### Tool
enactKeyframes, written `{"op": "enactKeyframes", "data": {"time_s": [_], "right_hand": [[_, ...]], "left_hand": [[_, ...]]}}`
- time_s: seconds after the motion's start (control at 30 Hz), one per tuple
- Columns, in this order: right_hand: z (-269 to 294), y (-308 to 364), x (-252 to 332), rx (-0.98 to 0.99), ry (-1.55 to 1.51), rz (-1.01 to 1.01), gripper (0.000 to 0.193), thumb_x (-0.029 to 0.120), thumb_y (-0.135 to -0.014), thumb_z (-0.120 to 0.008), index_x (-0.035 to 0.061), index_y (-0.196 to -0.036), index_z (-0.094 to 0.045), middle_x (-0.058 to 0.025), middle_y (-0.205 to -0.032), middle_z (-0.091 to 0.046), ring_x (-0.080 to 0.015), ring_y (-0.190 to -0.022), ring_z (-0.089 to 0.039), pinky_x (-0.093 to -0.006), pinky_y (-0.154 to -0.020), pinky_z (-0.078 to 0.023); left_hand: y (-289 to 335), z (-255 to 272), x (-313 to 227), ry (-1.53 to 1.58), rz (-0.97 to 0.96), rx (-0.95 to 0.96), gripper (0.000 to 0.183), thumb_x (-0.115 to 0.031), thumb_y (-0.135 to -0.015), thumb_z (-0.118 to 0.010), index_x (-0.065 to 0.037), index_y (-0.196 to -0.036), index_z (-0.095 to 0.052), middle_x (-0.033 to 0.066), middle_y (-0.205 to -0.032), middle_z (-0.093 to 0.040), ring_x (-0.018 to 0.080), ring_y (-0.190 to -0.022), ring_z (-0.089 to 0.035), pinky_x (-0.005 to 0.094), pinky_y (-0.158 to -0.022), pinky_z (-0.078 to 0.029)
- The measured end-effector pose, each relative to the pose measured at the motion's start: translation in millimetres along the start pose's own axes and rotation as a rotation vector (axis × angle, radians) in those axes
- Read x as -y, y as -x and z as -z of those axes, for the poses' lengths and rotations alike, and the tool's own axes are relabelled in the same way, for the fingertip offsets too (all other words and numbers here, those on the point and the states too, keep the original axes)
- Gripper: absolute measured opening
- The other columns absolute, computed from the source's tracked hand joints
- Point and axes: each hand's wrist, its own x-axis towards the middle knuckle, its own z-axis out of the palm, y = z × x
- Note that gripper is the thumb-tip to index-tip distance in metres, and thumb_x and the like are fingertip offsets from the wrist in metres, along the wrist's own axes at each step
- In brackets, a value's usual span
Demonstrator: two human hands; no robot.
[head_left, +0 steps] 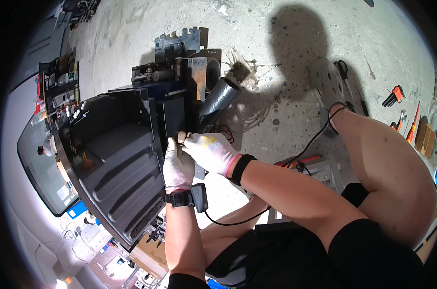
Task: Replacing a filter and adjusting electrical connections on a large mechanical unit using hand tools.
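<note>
Both my hands wear white knitted gloves and meet at the edge of a large black ribbed tub [127, 178], beside a flat black panel [172, 118]. My left hand [178, 169] is raised against the panel's lower end, its thumb pointing up and its fingers curled toward the right hand. From the right, my right hand [209, 150], with a yellow mark on its glove, closes in a pinch against the left fingertips. Anything between the fingers is too small or hidden to make out. Just beyond them a shiny black tube [219, 102] slants upward.
A rusty metal bracket [197, 77] and a notched black plate [178, 44] stand past the tube. A black cable [237, 224] runs from my left wrist device. On the concrete floor at right lie a hex key set [395, 95], pliers [399, 120] and a screwdriver [414, 123].
</note>
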Motion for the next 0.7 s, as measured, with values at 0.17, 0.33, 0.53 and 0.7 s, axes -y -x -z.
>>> {"op": "enactKeyframes", "data": {"time_s": [0.17, 0.33, 0.53, 0.7], "right_hand": [[12.4, -8.7, 13.5, 0.172, -0.435, -0.201, 0.030, 0.027, -0.097, -0.049, 0.0026, -0.089, -0.063, -0.0139, -0.082, -0.069, -0.0297, -0.078, -0.069, -0.0399, -0.061, -0.055], [20.0, -12.6, 12.9, 0.457, -1.158, -0.938, 0.056, 0.045, -0.098, -0.049, -0.0027, -0.073, -0.063, -0.0171, -0.071, -0.067, -0.0314, -0.075, -0.068, -0.0330, -0.060, -0.052], [21.1, -11.2, 12.7, -0.094, -0.244, -0.170, 0.028, 0.027, -0.095, -0.054, 0.0018, -0.092, -0.066, -0.0171, -0.087, -0.070, -0.0310, -0.083, -0.070, -0.0403, -0.069, -0.054], [53.6, -16.7, 25.0, 0.192, -0.557, -0.502, 0.035, 0.034, -0.095, -0.054, 0.0013, -0.096, -0.067, -0.0214, -0.089, -0.069, -0.0380, -0.087, -0.067, -0.0450, -0.074, -0.052]], "left_hand": [[-2.0, 9.2, -3.3, 0.089, 0.014, -0.092, 0.033, -0.038, -0.101, -0.054, -0.009, -0.110, -0.066, 0.0072, -0.116, -0.065, 0.0226, -0.108, -0.060, 0.0407, -0.104, -0.043], [1.6, 7.4, -3.0, -0.086, -0.011, -0.104, 0.038, -0.040, -0.103, -0.048, -0.010, -0.120, -0.063, 0.0046, -0.121, -0.065, 0.0191, -0.109, -0.061, 0.0343, -0.101, -0.046], [2.2, -7.6, 2.1, 0.066, -0.051, 0.002, 0.035, -0.032, -0.104, -0.047, -0.005, -0.121, -0.061, 0.0062, -0.122, -0.065, 0.0208, -0.115, -0.060, 0.0368, -0.109, -0.041], [-1.6, 10.0, 2.4, -0.007, -0.150, -0.163, 0.031, -0.025, -0.103, -0.048, -0.004, -0.121, -0.062, 0.0089, -0.123, -0.066, 0.0219, -0.116, -0.060, 0.0370, -0.109, -0.041]]}}
